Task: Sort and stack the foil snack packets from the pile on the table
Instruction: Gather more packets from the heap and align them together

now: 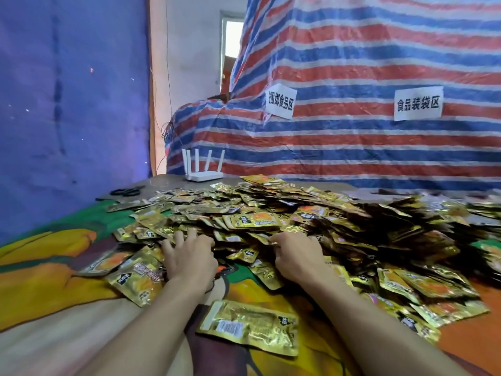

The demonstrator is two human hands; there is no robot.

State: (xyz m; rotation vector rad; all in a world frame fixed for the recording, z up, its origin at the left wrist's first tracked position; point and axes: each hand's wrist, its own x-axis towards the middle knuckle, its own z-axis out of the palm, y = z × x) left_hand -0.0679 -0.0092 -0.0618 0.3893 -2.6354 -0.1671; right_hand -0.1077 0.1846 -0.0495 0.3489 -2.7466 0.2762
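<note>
**Gathering stage of the sort.** The pile (271, 213) of gold foil packets is spread loose over the patterned cloth (40, 267) of the table; the left hand (189, 256) is laid palm down on its near edge, fingers spread and fairly straight, nothing being clasped; the right hand (295, 256) is set near it, fingers curled into the packets, though whether one is actually pinched cannot be told. A single packet (249, 327) is seen lying flat and apart between the forearms, judged the possible start of a stack; sorting is otherwise judged barely begun. The next move calls for one packet to be freed from its overlapping neighbours, turned to match and laid square on the single one; slippery foil may be expected to slide. No box, tray or bag is seen; nothing is contained. A router (203, 169) and scissors (127, 190) are placed at the far edge.
</note>
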